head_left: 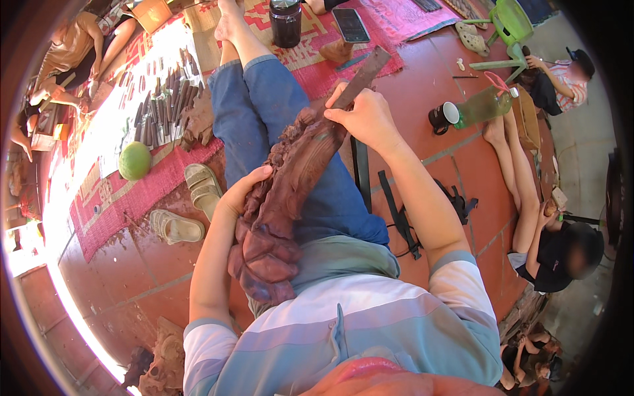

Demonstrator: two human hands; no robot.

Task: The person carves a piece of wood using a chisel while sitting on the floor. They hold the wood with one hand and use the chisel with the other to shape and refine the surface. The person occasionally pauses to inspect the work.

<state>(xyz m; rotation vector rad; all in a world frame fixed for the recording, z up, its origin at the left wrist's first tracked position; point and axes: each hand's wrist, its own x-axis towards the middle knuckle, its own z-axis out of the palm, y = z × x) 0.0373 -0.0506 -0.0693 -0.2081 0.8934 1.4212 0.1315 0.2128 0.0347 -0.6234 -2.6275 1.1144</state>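
Across my lap lies a reddish-brown wood carving (284, 178), with rounded lobes at its near end and long grooves along its body. My left hand (246, 191) grips its left side; the thumb shows and the other fingers are mostly hidden. At the carving's far end my right hand (363, 117) is closed in a pinch on a flat brown strip (364, 72), which sticks out beyond the fingers. Whether the strip is a separate piece or joined to the carving I cannot tell.
Left, many carving tools (165, 99) lie on a sheet beside a green round fruit (135, 161) and sandals (177, 226). Ahead are a dark jar (286, 26) and a phone (351, 25). Right are a green bottle (479, 107), a cup (444, 117) and black straps (399, 214). Other people sit around.
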